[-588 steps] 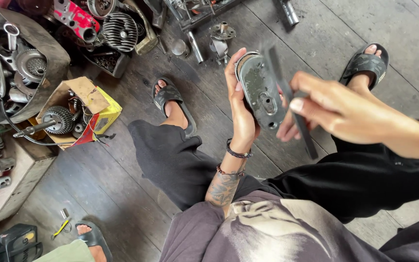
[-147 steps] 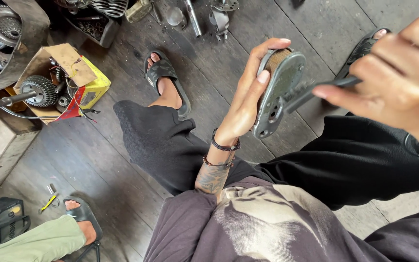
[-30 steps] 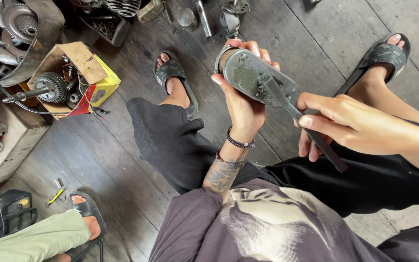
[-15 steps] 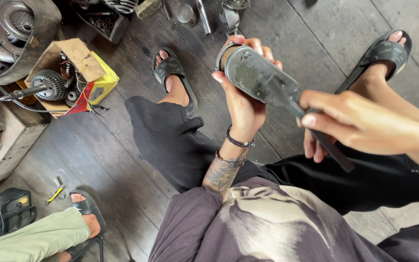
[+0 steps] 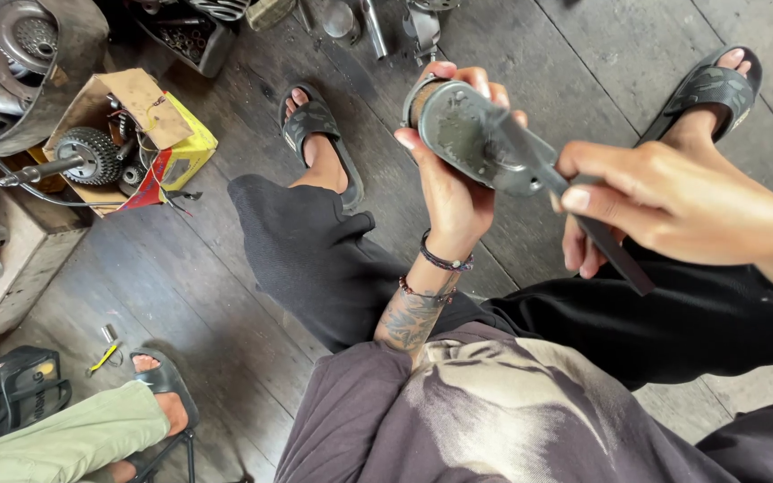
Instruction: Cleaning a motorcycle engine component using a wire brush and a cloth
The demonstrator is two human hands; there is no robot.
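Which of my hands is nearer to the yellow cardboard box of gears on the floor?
Left. The left hand holds the grey metal part mid-frame, closer to the yellow box at far left. The right hand, gripping the dark flat tool, is farther right.

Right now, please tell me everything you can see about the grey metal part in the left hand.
The grey metal part is a flat, elongated cover with rounded ends, dull and smudged like cast metal, with a few small holes or bosses on its face. A round rim shows at its upper-left end. It is held tilted, face toward the camera, above the knees. The left hand grips it from behind, fingertips curled over the top edge. A dark flat tool, held in the right hand, lies across its face.
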